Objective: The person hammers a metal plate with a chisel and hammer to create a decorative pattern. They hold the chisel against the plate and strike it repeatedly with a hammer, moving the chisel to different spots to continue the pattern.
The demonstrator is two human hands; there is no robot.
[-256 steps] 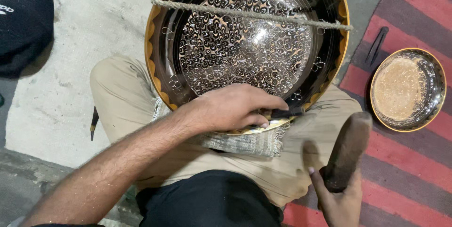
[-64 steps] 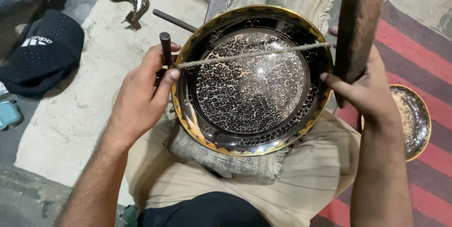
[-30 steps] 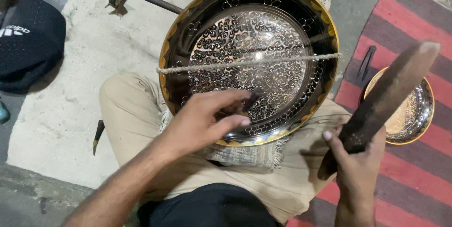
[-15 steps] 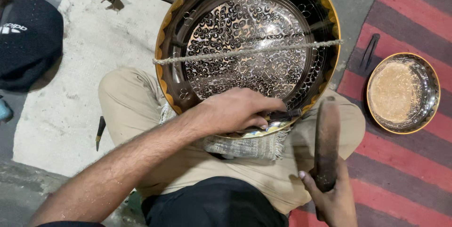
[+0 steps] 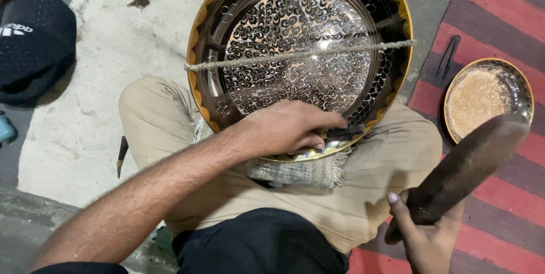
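The wooden mallet (image 5: 468, 169) has tipped from upright to slanting up and right since half a second ago, the right hand (image 5: 426, 240) wrapped tight round its lower end. Left hand (image 5: 289, 129), fingers (image 5: 318, 137) pinched on a dark punch (image 5: 343, 132), sits at the engraved tray's (image 5: 301, 58) near rim on the lap. The punch lies left of the mallet, axis pointing right; one tray, one mallet, one punch, one small bowl (image 5: 488, 98).

The person wears beige trousers (image 5: 363, 194) and a dark navy top (image 5: 255, 243). Both forearms are bare and hairy. The left hand (image 5: 289, 129) and right hand (image 5: 428, 240) wear no gloves.
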